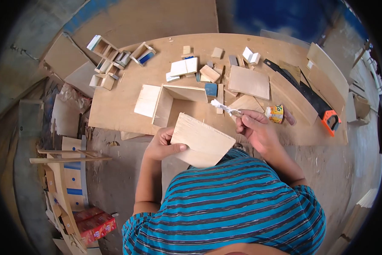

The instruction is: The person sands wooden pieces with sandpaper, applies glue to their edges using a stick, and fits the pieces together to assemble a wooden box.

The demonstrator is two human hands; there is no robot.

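Observation:
My left hand (162, 144) grips a flat wooden board (203, 142) by its left side, thumb on top, and holds it tilted in front of my body. Between the fingertips of my right hand (259, 129) is a thin stick (228, 109) whose far end is coated in something white. That coated end hovers above the table, beyond the board's upper edge. Just past the board stands a wooden box (164, 106) with an open side, partly hidden by the board. A yellow can (275, 113) is right of my right hand.
The worktable (123, 100) bears several wood offcuts (210, 73) and a square panel (249, 81). A handsaw (303, 91) with an orange handle lies on the right. Small wooden assemblies (103, 59) stand at the far left. A red carton (95, 225) is on the floor.

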